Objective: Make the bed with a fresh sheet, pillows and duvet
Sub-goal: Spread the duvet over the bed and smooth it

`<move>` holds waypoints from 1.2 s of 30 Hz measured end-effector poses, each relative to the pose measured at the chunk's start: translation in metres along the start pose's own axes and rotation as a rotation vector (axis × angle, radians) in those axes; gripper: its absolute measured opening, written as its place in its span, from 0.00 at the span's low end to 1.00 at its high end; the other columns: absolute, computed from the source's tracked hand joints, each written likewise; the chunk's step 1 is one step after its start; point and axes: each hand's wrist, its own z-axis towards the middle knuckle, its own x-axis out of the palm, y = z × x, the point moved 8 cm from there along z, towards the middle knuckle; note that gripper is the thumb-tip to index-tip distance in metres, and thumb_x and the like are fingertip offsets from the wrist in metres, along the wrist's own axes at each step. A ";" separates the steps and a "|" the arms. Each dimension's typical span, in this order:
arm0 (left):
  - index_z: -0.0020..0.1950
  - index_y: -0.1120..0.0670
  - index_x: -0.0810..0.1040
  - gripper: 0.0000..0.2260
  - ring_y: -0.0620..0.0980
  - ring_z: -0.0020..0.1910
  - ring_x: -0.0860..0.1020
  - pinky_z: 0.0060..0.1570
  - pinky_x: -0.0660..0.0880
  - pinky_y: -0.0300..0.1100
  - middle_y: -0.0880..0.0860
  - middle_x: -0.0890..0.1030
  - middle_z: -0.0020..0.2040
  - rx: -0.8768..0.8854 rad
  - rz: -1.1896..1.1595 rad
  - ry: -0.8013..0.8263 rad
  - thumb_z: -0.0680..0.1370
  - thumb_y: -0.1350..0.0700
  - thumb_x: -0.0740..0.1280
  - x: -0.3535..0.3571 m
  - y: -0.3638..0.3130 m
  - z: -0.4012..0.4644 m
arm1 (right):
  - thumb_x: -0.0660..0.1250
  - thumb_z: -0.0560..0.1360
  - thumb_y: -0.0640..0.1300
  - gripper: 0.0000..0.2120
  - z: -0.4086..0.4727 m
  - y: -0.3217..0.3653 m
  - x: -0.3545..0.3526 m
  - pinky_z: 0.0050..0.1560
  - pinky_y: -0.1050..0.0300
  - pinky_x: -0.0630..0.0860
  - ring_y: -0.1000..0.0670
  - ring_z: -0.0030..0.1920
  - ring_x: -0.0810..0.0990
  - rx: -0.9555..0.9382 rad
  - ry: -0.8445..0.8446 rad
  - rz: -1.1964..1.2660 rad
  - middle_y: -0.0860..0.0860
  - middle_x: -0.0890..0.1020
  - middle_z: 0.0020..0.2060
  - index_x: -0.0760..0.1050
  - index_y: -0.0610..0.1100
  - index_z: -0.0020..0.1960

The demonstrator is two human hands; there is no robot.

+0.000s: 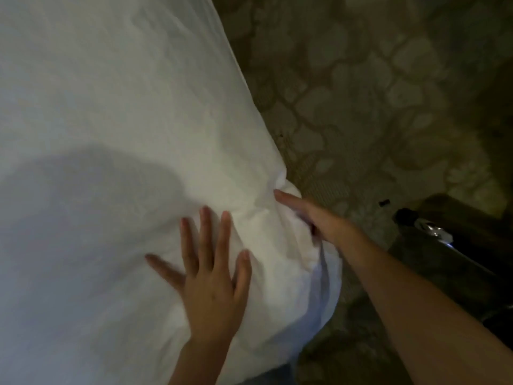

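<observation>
The left hand [209, 284] presses flat, fingers spread, on the white sheet [111, 107]. The right hand [313, 215] grips the sheet's bunched corner, thumb extended. The bed's edge runs diagonally from top centre to lower right, beside patterned carpet [374, 93].

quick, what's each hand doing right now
Left hand: open, fingers spread, pressing flat on the white sheet.
Right hand: at the sheet's bunched corner; fingers partly hidden, so grip cannot be told.
</observation>
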 end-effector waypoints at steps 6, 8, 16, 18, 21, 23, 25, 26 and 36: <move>0.78 0.52 0.53 0.26 0.55 0.77 0.50 0.68 0.42 0.71 0.53 0.54 0.78 -0.095 -0.115 -0.051 0.81 0.49 0.51 -0.014 -0.022 0.058 | 0.72 0.63 0.45 0.16 -0.087 0.065 -0.082 0.46 0.63 0.79 0.56 0.46 0.84 -0.228 0.042 -0.025 0.55 0.86 0.44 0.79 0.47 0.50; 0.78 0.52 0.52 0.26 0.54 0.78 0.48 0.70 0.41 0.68 0.52 0.52 0.79 -0.128 -0.136 -0.052 0.81 0.49 0.51 -0.018 -0.024 0.073 | 0.73 0.64 0.49 0.17 -0.089 0.048 -0.103 0.49 0.57 0.78 0.52 0.47 0.83 -0.110 -0.002 -0.140 0.52 0.86 0.44 0.79 0.46 0.51; 0.78 0.53 0.53 0.28 0.56 0.77 0.49 0.71 0.45 0.67 0.53 0.53 0.78 -0.173 -0.073 -0.046 0.80 0.46 0.53 -0.036 -0.007 0.130 | 0.60 0.80 0.54 0.25 0.021 0.086 -0.069 0.70 0.50 0.65 0.44 0.67 0.70 -0.096 -0.454 -0.296 0.48 0.72 0.66 0.66 0.43 0.72; 0.78 0.50 0.52 0.30 0.56 0.78 0.48 0.71 0.45 0.66 0.53 0.53 0.79 -0.215 -0.084 -0.066 0.78 0.43 0.54 -0.041 0.001 0.144 | 0.56 0.80 0.58 0.27 0.036 0.148 -0.021 0.67 0.60 0.60 0.52 0.67 0.66 -0.231 -0.285 -0.110 0.54 0.68 0.63 0.61 0.45 0.75; 0.77 0.49 0.56 0.32 0.57 0.77 0.51 0.71 0.46 0.67 0.54 0.56 0.78 -0.237 -0.030 -0.083 0.76 0.40 0.57 -0.046 0.000 0.176 | 0.62 0.74 0.63 0.36 0.060 0.228 0.048 0.64 0.61 0.62 0.53 0.67 0.68 -0.289 0.007 -0.095 0.54 0.69 0.68 0.58 0.49 0.76; 0.77 0.49 0.57 0.33 0.59 0.77 0.51 0.70 0.45 0.69 0.55 0.56 0.78 -0.259 -0.010 -0.048 0.75 0.37 0.57 -0.046 -0.001 0.198 | 0.72 0.61 0.69 0.51 0.074 0.258 0.070 0.69 0.53 0.67 0.50 0.67 0.71 -0.285 0.073 -0.073 0.53 0.71 0.69 0.57 0.52 0.76; 0.78 0.49 0.54 0.35 0.58 0.77 0.50 0.69 0.45 0.70 0.54 0.55 0.78 -0.293 -0.004 -0.002 0.73 0.36 0.56 -0.044 -0.002 0.215 | 0.77 0.51 0.69 0.57 0.089 0.270 0.075 0.65 0.48 0.73 0.49 0.62 0.76 -0.187 0.118 -0.047 0.52 0.76 0.64 0.61 0.52 0.74; 0.78 0.48 0.53 0.36 0.57 0.77 0.50 0.68 0.45 0.70 0.53 0.55 0.78 -0.311 -0.002 0.009 0.73 0.36 0.56 -0.044 -0.002 0.223 | 0.78 0.52 0.68 0.55 0.091 0.273 0.069 0.64 0.48 0.74 0.50 0.60 0.78 -0.143 0.159 -0.055 0.52 0.78 0.61 0.64 0.51 0.73; 0.78 0.45 0.50 0.33 0.51 0.77 0.48 0.68 0.48 0.68 0.45 0.51 0.79 -0.560 -0.293 -0.032 0.74 0.40 0.53 -0.062 0.001 0.275 | 0.69 0.73 0.43 0.23 0.091 0.268 -0.058 0.38 0.70 0.77 0.43 0.60 0.79 0.113 0.060 -0.102 0.46 0.80 0.56 0.74 0.31 0.63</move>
